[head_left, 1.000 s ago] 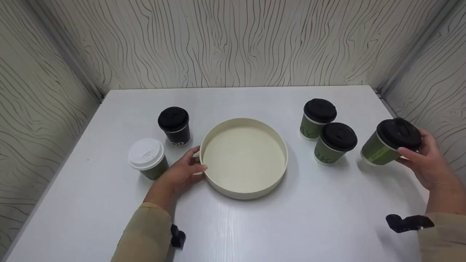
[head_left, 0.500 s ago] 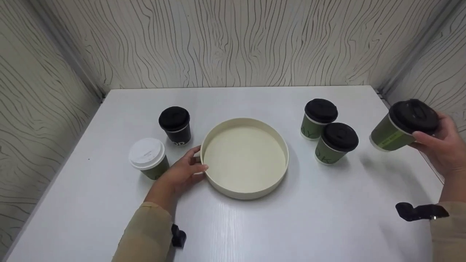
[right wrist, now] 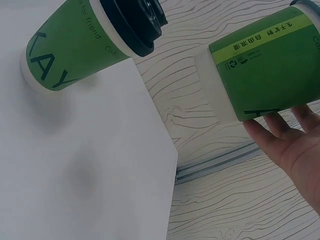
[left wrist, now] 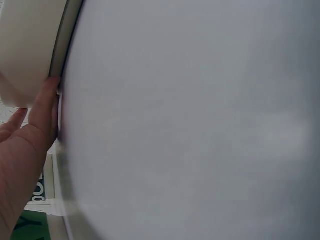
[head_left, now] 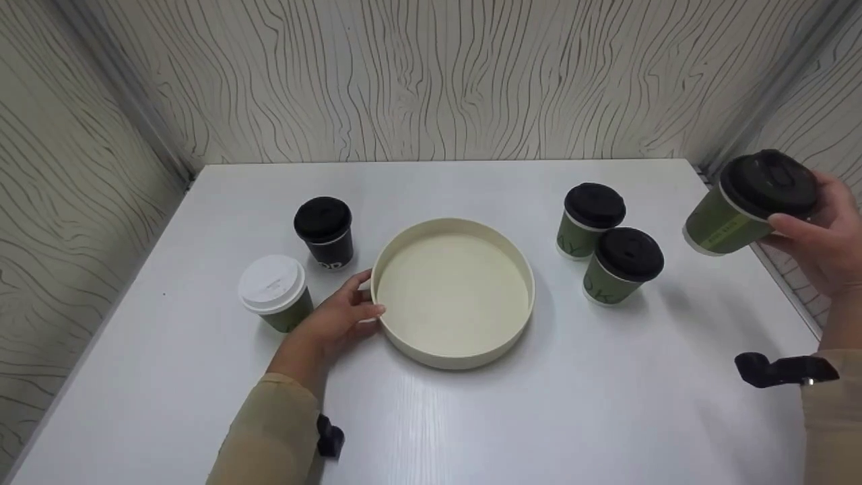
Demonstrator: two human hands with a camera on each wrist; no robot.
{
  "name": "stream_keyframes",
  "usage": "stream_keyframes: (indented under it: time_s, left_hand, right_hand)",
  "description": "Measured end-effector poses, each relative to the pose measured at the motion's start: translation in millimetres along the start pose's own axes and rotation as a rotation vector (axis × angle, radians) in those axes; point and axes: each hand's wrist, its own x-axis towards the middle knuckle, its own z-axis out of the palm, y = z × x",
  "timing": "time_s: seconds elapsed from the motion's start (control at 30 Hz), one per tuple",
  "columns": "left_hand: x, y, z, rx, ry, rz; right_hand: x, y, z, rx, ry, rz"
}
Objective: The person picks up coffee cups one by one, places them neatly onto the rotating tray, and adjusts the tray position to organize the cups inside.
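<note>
My right hand (head_left: pixel 828 239) holds a green paper coffee cup (head_left: pixel 719 222) with a black lid, raised above the table's right edge and tilted. In the right wrist view the fingers wrap the green sleeve of this cup (right wrist: pixel 270 65). My left hand (head_left: pixel 337 322) grips the left rim of a round cream tray (head_left: pixel 454 296), thumb over the wall and fingers outside. The left wrist view shows fingertips against the tray's side (left wrist: pixel 30 45). Beside that hand stand a green cup with a white lid (head_left: pixel 273 289) and a black cup (head_left: pixel 326 236).
Two more green cups with black lids stand close together right of the tray, a rear cup (head_left: pixel 586 219) and a front cup (head_left: pixel 619 266). The white table (head_left: pixel 431 431) meets wood-grain panels (head_left: pixel 431 81) at the back and sides.
My right hand has lifted the green cup off the table, moving it up, back and to the right. The left hand and the tray have stayed in place.
</note>
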Motion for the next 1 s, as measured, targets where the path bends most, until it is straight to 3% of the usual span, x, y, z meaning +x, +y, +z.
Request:
stream_keyframes:
  time_s: [0.37, 1.0]
  left_hand:
    - [1.2, -0.6, -1.3, 0.020, -0.008, 0.011]
    - [1.9, -0.2, -3.7, 0.054, -0.035, 0.025]
  right_hand:
    - [13.4, -14.1, 14.4, 0.045, -0.072, -0.049]
    - [36.4, -36.5, 60.1, 0.193, -0.222, -0.028]
